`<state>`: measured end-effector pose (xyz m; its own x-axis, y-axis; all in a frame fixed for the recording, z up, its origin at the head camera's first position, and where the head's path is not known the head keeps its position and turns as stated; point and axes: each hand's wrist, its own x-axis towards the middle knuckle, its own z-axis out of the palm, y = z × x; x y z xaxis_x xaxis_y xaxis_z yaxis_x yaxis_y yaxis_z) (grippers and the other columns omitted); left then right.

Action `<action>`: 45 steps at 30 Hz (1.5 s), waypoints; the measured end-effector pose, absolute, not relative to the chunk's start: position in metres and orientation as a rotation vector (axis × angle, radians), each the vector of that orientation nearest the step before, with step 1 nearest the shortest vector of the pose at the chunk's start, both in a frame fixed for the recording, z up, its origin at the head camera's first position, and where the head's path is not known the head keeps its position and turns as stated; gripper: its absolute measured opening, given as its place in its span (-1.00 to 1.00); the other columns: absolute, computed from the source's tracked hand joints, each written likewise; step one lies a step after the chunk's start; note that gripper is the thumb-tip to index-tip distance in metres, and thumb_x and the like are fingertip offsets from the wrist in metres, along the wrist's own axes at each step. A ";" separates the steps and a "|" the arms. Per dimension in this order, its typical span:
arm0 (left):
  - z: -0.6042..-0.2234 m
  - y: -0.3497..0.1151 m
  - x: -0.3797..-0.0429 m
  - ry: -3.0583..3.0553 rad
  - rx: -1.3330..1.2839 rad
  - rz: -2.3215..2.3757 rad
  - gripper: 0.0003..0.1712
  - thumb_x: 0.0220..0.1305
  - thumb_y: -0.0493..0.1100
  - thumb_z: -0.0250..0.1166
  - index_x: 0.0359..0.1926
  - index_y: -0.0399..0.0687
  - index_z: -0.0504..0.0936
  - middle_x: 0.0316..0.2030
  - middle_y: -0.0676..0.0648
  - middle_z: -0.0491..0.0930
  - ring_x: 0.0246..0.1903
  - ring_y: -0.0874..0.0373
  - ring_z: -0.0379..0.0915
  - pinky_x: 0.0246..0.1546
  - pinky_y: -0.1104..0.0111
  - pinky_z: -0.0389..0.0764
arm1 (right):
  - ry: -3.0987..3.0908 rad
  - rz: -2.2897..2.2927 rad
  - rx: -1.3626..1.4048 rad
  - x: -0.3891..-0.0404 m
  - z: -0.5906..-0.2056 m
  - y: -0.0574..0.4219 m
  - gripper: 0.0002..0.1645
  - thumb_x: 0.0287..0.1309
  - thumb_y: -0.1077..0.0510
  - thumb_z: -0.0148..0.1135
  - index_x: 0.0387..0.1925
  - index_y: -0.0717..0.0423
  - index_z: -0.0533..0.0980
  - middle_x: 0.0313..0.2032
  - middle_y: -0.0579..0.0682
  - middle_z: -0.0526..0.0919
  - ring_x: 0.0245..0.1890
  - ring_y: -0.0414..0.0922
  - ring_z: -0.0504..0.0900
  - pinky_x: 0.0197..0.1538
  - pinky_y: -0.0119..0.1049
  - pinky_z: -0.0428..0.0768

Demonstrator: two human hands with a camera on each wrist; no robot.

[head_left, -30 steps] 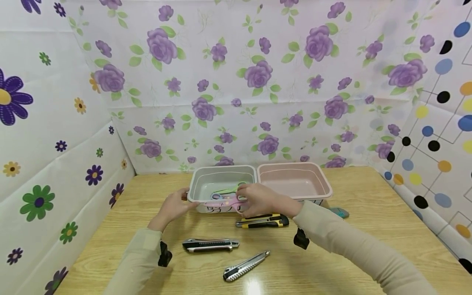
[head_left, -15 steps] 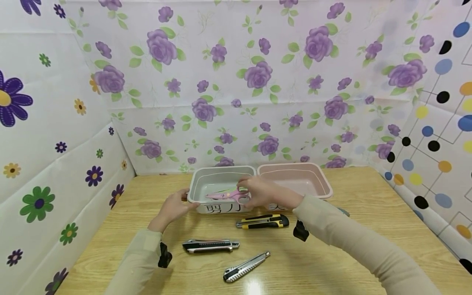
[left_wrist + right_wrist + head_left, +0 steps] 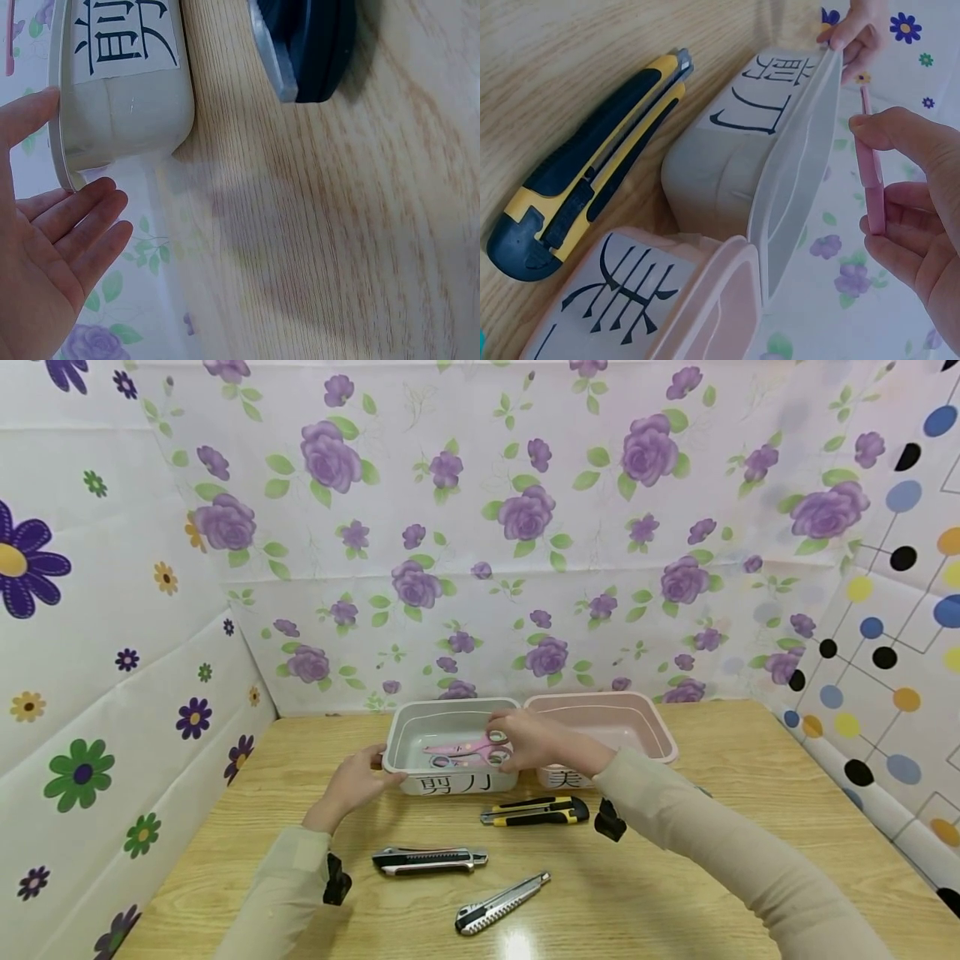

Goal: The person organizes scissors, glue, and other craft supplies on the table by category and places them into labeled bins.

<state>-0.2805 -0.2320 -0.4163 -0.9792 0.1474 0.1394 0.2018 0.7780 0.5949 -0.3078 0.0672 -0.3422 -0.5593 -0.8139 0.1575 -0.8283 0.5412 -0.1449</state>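
My left hand (image 3: 356,787) holds the left corner of the grey bin (image 3: 457,783), thumb on its front rim and fingers at its side. The left wrist view shows that hand (image 3: 52,247) with its fingers only slightly bent. My right hand (image 3: 536,743) grips a pair of pink scissors (image 3: 457,748) by the handles, over the grey bin, blades pointing left. In the right wrist view the pink scissors (image 3: 868,161) appear edge-on between thumb and fingers, above the bin's opening. Below them another pair of scissors with a pale blue handle (image 3: 441,762) lies in the bin, partly hidden.
A pink bin (image 3: 600,703) adjoins the grey one on the right. On the wooden table (image 3: 360,922) lie a yellow-and-black utility knife (image 3: 535,811), a black-and-silver one (image 3: 429,859) and a silver one (image 3: 501,903). My right sleeve mostly hides a teal object (image 3: 702,790).
My right hand has lifted the pink scissors slightly from the grey bin's front rim and moved them back over its inside. The left hand has stayed at the corner.
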 end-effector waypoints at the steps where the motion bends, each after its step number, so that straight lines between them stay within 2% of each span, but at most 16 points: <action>1: -0.416 -0.232 -0.280 -2.880 -0.285 -0.977 -0.24 0.06 0.02 0.32 0.17 -0.37 0.34 -0.11 -0.27 0.56 -0.10 -0.14 0.48 -0.07 0.00 0.44 | -2.701 0.317 1.437 -0.309 -0.342 0.067 -0.48 -0.21 0.11 0.37 -0.13 0.26 0.52 -0.09 0.12 0.53 -0.28 -0.08 0.56 -0.25 -0.34 0.55; 5: -0.416 -0.232 -0.280 -2.878 -0.284 -0.976 -0.25 0.06 0.02 0.32 0.17 -0.36 0.34 -0.11 -0.27 0.56 -0.10 -0.14 0.48 -0.08 -0.01 0.45 | -2.697 0.290 1.415 -0.314 -0.342 0.067 -0.47 -0.20 0.10 0.37 -0.12 0.25 0.52 -0.08 0.11 0.53 -0.34 -0.14 0.53 -0.32 -0.37 0.53; 12: -0.417 -0.233 -0.279 -2.880 -0.273 -0.974 -0.22 0.06 0.03 0.32 0.18 -0.39 0.33 -0.13 -0.27 0.57 -0.10 -0.14 0.48 -0.09 0.00 0.45 | -2.675 0.295 1.416 -0.324 -0.344 0.066 -0.48 -0.16 0.08 0.37 -0.12 0.27 0.53 -0.03 0.21 0.52 -0.15 0.02 0.58 -0.09 -0.21 0.55; 16: -0.417 -0.233 -0.279 -2.877 -0.265 -0.976 -0.22 0.05 0.03 0.32 0.17 -0.39 0.33 -0.14 -0.26 0.57 -0.11 -0.14 0.49 -0.09 0.00 0.46 | -2.701 0.315 1.395 -0.328 -0.347 0.064 -0.47 -0.13 0.07 0.36 -0.09 0.25 0.52 0.02 0.24 0.50 -0.10 0.05 0.56 -0.05 -0.15 0.53; 26: -0.418 -0.234 -0.279 -2.876 -0.271 -0.958 -0.21 0.04 0.05 0.32 0.17 -0.38 0.33 -0.13 -0.27 0.57 -0.11 -0.12 0.50 -0.08 0.00 0.45 | -2.697 0.397 1.392 -0.336 -0.359 0.062 -0.52 -0.16 0.15 0.37 -0.13 0.27 0.53 -0.02 0.21 0.51 -0.18 0.02 0.58 -0.13 -0.19 0.56; 35: -0.420 -0.234 -0.281 -2.875 -0.273 -0.942 -0.20 0.04 0.06 0.33 0.18 -0.37 0.33 -0.11 -0.26 0.57 -0.11 -0.10 0.50 -0.06 0.00 0.44 | -2.645 0.363 1.400 -0.343 -0.373 0.057 -0.65 -0.28 0.16 0.37 -0.35 0.25 0.55 -0.28 0.09 0.59 -0.34 -0.11 0.54 -0.28 -0.33 0.53; 45: -0.421 -0.235 -0.282 -2.868 -0.277 -0.935 -0.20 0.04 0.08 0.32 0.17 -0.37 0.34 -0.12 -0.26 0.57 -0.11 -0.09 0.50 -0.07 0.01 0.45 | -2.647 0.421 1.379 -0.346 -0.382 0.053 -0.63 -0.24 0.19 0.35 -0.30 0.30 0.56 -0.20 0.16 0.59 -0.25 -0.02 0.57 -0.13 -0.24 0.54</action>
<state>-0.2819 -0.2347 -0.4213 -0.9771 0.1380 0.1623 0.2071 0.7932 0.5726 -0.3464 0.0528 -0.3820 -0.5749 -0.7827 0.2385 -0.8181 0.5441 -0.1862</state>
